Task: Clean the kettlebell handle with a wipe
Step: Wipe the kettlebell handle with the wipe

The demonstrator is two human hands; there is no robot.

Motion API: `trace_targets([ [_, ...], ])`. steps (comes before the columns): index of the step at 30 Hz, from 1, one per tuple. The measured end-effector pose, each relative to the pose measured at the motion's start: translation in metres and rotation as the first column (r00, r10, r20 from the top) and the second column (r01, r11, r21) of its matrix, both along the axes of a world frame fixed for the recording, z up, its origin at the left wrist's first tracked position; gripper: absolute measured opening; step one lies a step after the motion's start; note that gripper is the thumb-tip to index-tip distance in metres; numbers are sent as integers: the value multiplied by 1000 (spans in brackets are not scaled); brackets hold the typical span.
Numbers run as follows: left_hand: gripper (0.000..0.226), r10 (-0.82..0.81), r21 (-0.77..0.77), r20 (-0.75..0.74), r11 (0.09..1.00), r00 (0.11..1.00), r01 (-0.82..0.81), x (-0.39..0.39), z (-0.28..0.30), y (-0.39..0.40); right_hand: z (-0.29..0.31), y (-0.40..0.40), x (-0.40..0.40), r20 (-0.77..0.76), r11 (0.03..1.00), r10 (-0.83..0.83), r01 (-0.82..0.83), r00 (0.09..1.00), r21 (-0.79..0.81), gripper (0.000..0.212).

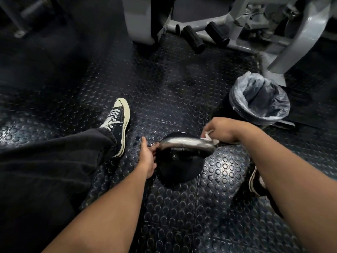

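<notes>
A black kettlebell (179, 167) stands on the studded rubber floor in front of me, its silver handle (187, 143) arching across the top. My left hand (148, 157) grips the kettlebell's left side where the handle meets the body. My right hand (221, 129) is closed on a white wipe (209, 136) and presses it against the right end of the handle. Most of the wipe is hidden under my fingers.
A small bin (260, 99) lined with a clear plastic bag stands to the right, behind the kettlebell. A grey gym machine (242, 22) with black roller pads fills the back. My left leg and sneaker (118, 123) lie to the left, my other shoe (257, 181) to the right.
</notes>
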State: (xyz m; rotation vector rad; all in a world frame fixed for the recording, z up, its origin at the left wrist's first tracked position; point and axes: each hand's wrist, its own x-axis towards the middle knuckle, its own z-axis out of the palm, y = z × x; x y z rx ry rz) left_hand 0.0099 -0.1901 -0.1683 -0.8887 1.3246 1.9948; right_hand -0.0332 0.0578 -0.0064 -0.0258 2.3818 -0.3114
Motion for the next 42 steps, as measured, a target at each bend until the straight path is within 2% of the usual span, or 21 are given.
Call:
trace_targets([
  [2, 91, -15, 2, -8, 1000, 1000, 15, 0, -1, 1, 5, 1, -2, -1, 999, 6, -6, 1000, -35, 34],
  [7, 97, -12, -6, -16, 1000, 1000, 12, 1, -3, 0, -8, 11, 6, 9, 997, 34, -35, 999, 64, 38],
  [11, 92, -17, 20, -27, 1000, 999, 18, 1, -4, 1, -5, 6, 7, 11, 1000, 7, -7, 1000, -6, 39],
  [16, 93, -36, -2, -25, 999, 999, 36, 2, -3, 2, -4, 16, 16, -67, 997, -71, 68, 995, -49, 37],
  [19, 94, -30, -17, -27, 999, 999, 30, 2, -3, 2, -20, 12, 21, -32, 997, -72, 71, 997, -24, 38],
  [24, 97, -48, -23, -28, 999, 998, 47, 4, -2, 1, -10, 9, 12, 4, 981, -116, 115, 993, -158, 34],
  [30, 93, -50, -17, -35, 999, 998, 50, 2, -7, 2, -26, 18, 18, -2, 991, -114, 114, 993, -72, 36],
  [35, 93, -61, -10, -38, 998, 997, 61, 2, -9, 1, -13, 20, 18, -9, 983, -117, 114, 993, -142, 33],
  [39, 91, -54, -16, -43, 998, 998, 53, 4, -8, 3, -13, 26, 23, -56, 993, -99, 94, 994, -77, 28],
  [42, 88, -46, -15, -44, 999, 998, 45, 4, -5, 5, -20, 21, 27, -60, 992, -117, 113, 991, -59, 36],
])
